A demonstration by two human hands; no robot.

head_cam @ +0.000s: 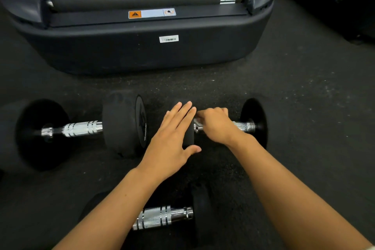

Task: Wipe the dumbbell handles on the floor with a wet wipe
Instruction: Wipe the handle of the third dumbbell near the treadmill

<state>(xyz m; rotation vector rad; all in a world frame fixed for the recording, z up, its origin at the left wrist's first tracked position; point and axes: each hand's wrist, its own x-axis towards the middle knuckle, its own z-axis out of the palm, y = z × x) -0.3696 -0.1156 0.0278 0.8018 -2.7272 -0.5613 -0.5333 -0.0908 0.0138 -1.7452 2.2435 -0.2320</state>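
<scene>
Three black dumbbells with chrome handles lie on the dark rubber floor. On the right dumbbell point(253, 124), my left hand point(172, 138) rests flat with straight fingers on the left weight head. My right hand point(215, 126) curls round its chrome handle with a white wet wipe point(197, 122) peeking out under the fingers. The left dumbbell point(81, 129) lies free beside it. A third dumbbell point(162, 217) lies nearer to me, partly hidden by my left forearm.
A large black treadmill base point(142, 46) with an orange warning label and a barcode sticker stands just beyond the dumbbells. Another dark machine point(345, 6) sits at the far right. Speckled black floor point(304, 97) spreads around.
</scene>
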